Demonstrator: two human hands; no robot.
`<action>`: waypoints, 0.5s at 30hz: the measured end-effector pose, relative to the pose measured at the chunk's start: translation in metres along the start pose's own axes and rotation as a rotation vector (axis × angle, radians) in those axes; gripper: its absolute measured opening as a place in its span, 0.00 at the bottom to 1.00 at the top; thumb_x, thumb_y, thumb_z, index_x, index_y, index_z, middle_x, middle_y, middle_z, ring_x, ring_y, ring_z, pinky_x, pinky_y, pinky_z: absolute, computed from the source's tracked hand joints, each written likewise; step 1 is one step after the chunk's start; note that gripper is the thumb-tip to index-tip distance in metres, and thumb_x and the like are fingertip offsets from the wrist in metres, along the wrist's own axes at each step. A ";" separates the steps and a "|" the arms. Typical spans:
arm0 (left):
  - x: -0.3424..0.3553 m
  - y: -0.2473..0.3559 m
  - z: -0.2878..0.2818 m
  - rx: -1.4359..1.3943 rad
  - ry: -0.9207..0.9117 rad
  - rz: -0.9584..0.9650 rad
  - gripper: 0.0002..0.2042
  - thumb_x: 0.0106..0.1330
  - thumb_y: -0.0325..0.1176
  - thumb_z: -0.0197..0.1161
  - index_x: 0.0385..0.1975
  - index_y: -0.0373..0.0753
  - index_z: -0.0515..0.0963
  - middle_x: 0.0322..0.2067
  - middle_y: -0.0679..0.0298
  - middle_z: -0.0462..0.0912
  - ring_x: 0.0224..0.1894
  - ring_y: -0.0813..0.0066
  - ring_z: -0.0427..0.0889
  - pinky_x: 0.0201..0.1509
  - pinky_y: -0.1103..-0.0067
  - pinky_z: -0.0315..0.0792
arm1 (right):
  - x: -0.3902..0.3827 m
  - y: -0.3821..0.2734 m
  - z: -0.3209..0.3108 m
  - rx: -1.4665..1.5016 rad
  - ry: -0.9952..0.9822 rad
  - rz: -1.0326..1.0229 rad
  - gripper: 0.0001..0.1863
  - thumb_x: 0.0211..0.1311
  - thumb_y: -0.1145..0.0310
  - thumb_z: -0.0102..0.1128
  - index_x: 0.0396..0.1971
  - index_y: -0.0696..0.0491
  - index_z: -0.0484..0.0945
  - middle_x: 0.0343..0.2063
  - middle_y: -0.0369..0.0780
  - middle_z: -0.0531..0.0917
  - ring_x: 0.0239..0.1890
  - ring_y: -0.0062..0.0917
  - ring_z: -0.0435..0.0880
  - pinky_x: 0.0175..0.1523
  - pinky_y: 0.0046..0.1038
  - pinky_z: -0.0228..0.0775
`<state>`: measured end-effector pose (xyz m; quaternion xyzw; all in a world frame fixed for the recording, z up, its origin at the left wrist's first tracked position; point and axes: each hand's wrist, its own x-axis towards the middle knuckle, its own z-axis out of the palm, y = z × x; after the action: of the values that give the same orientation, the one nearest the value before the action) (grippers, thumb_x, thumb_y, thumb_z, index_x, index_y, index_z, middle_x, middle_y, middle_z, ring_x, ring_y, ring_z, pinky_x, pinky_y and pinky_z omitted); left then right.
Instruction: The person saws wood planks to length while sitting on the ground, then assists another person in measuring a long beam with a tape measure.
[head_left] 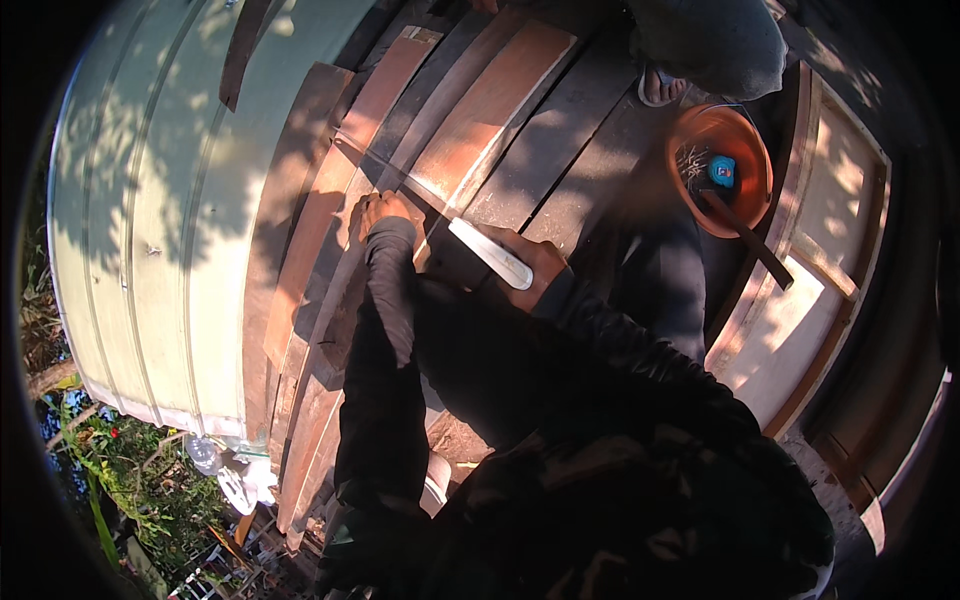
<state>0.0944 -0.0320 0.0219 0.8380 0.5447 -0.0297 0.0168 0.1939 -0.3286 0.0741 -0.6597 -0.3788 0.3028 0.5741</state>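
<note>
My right hand point(543, 266) is closed around the white handle point(490, 254) of what looks like a hand saw. Its thin dark blade runs up and left across the reddish-brown wooden boards point(500, 105). Just left of the handle, my left hand point(386, 212) is closed on a board, its fingers bent over the wood. Shadow hides part of the grip and where the blade meets the wood. Both forearms are in dark sleeves.
An orange bucket point(763, 190) at the right holds nails, a blue tape measure point(721, 170) and a tool with a long dark handle point(755, 245). A framed panel point(800, 330) leans beyond it. Another person's foot point(660, 88) is at the back. Pale ribbed sheeting point(150, 220) lies left.
</note>
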 end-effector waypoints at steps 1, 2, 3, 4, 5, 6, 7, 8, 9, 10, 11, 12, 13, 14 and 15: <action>0.001 -0.019 0.023 0.021 0.028 0.033 0.23 0.73 0.42 0.37 0.49 0.34 0.78 0.53 0.50 0.79 0.59 0.51 0.73 0.64 0.63 0.65 | -0.010 -0.005 -0.002 0.022 0.001 -0.024 0.31 0.53 0.74 0.60 0.61 0.45 0.72 0.40 0.53 0.83 0.43 0.47 0.83 0.46 0.36 0.79; 0.012 -0.027 0.032 0.037 0.093 0.064 0.23 0.73 0.42 0.37 0.48 0.33 0.78 0.52 0.50 0.80 0.59 0.51 0.74 0.64 0.63 0.65 | -0.031 -0.014 -0.018 -0.009 -0.079 0.076 0.31 0.53 0.78 0.58 0.61 0.48 0.72 0.43 0.51 0.83 0.47 0.42 0.84 0.49 0.32 0.78; 0.010 -0.016 0.027 -0.033 0.083 0.010 0.23 0.72 0.42 0.38 0.46 0.33 0.79 0.52 0.50 0.80 0.58 0.51 0.74 0.63 0.62 0.66 | -0.072 -0.024 -0.039 -0.041 -0.146 0.199 0.31 0.53 0.82 0.55 0.61 0.51 0.72 0.46 0.48 0.84 0.50 0.37 0.85 0.52 0.29 0.77; -0.002 0.002 0.012 -0.086 0.064 -0.046 0.23 0.72 0.42 0.38 0.45 0.32 0.79 0.51 0.50 0.80 0.58 0.51 0.75 0.63 0.62 0.66 | -0.111 -0.028 -0.056 -0.001 -0.102 0.199 0.31 0.54 0.84 0.53 0.61 0.52 0.72 0.48 0.47 0.84 0.52 0.35 0.84 0.55 0.28 0.75; -0.008 0.017 -0.003 -0.145 0.059 -0.107 0.23 0.72 0.41 0.38 0.44 0.32 0.79 0.50 0.50 0.81 0.57 0.51 0.75 0.62 0.61 0.67 | -0.131 -0.030 -0.068 0.034 -0.059 0.186 0.31 0.54 0.85 0.51 0.62 0.53 0.71 0.50 0.47 0.83 0.54 0.33 0.83 0.58 0.28 0.74; -0.010 0.025 -0.010 -0.131 0.036 -0.132 0.23 0.72 0.41 0.39 0.45 0.32 0.79 0.50 0.50 0.81 0.57 0.51 0.75 0.62 0.61 0.67 | -0.130 -0.028 -0.069 0.029 -0.054 0.179 0.31 0.54 0.86 0.50 0.61 0.54 0.71 0.52 0.47 0.83 0.55 0.32 0.82 0.59 0.28 0.73; -0.011 0.028 -0.016 -0.113 0.001 -0.155 0.23 0.72 0.41 0.39 0.45 0.32 0.79 0.51 0.50 0.81 0.58 0.51 0.75 0.62 0.61 0.67 | -0.129 -0.029 -0.067 0.026 -0.048 0.185 0.31 0.54 0.86 0.49 0.61 0.55 0.71 0.53 0.46 0.82 0.57 0.31 0.81 0.61 0.28 0.72; -0.014 0.028 -0.019 -0.092 -0.038 -0.172 0.23 0.71 0.41 0.39 0.46 0.33 0.79 0.51 0.50 0.81 0.58 0.51 0.74 0.63 0.60 0.67 | -0.130 -0.030 -0.063 0.024 -0.038 0.196 0.31 0.54 0.87 0.48 0.61 0.56 0.71 0.54 0.46 0.81 0.58 0.31 0.80 0.62 0.28 0.71; -0.021 0.032 -0.022 -0.010 -0.020 0.024 0.21 0.70 0.41 0.41 0.46 0.34 0.79 0.51 0.51 0.80 0.58 0.51 0.75 0.62 0.60 0.67 | -0.089 -0.025 -0.057 0.079 -0.038 0.085 0.29 0.55 0.85 0.52 0.60 0.55 0.73 0.51 0.47 0.83 0.55 0.30 0.83 0.59 0.27 0.73; -0.022 0.036 -0.020 -0.035 -0.010 0.018 0.21 0.70 0.41 0.42 0.46 0.34 0.79 0.51 0.52 0.80 0.58 0.52 0.76 0.62 0.61 0.68 | -0.046 -0.008 -0.043 0.055 -0.045 0.069 0.30 0.54 0.82 0.56 0.60 0.53 0.72 0.48 0.48 0.83 0.52 0.36 0.83 0.56 0.29 0.75; -0.017 0.037 -0.017 -0.059 0.018 0.014 0.20 0.70 0.40 0.43 0.45 0.34 0.79 0.51 0.52 0.80 0.57 0.52 0.76 0.62 0.62 0.68 | -0.013 0.009 -0.026 0.034 -0.049 0.036 0.31 0.53 0.79 0.59 0.61 0.50 0.72 0.46 0.48 0.84 0.49 0.42 0.84 0.52 0.31 0.78; -0.007 0.034 -0.011 -0.080 0.055 0.007 0.19 0.70 0.40 0.44 0.45 0.34 0.79 0.51 0.52 0.80 0.56 0.52 0.77 0.61 0.63 0.69 | 0.004 0.015 -0.010 0.016 0.003 -0.005 0.31 0.53 0.78 0.60 0.60 0.49 0.72 0.44 0.49 0.84 0.48 0.43 0.83 0.52 0.32 0.78; 0.009 0.008 0.008 -0.060 0.112 -0.027 0.19 0.70 0.40 0.44 0.44 0.34 0.78 0.53 0.54 0.79 0.56 0.53 0.77 0.61 0.63 0.69 | 0.013 0.013 0.003 0.012 0.036 -0.045 0.31 0.52 0.77 0.61 0.60 0.49 0.73 0.42 0.50 0.84 0.47 0.44 0.83 0.51 0.32 0.78; 0.004 0.016 0.004 -0.044 0.063 0.007 0.20 0.70 0.41 0.42 0.46 0.34 0.78 0.54 0.54 0.79 0.57 0.53 0.76 0.62 0.63 0.68 | 0.006 0.015 0.001 0.018 0.039 -0.009 0.31 0.52 0.77 0.61 0.60 0.49 0.72 0.44 0.49 0.84 0.48 0.43 0.83 0.52 0.32 0.78; -0.012 0.029 -0.011 -0.035 0.001 0.028 0.21 0.71 0.42 0.41 0.47 0.34 0.78 0.54 0.55 0.79 0.59 0.53 0.75 0.63 0.63 0.67 | -0.011 0.011 -0.006 0.017 0.026 0.037 0.31 0.53 0.76 0.61 0.61 0.49 0.72 0.45 0.49 0.84 0.49 0.43 0.83 0.52 0.31 0.77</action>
<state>0.1164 -0.0542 0.0333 0.8451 0.5334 -0.0197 0.0316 0.1952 -0.3420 0.0639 -0.6654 -0.3566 0.3080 0.5790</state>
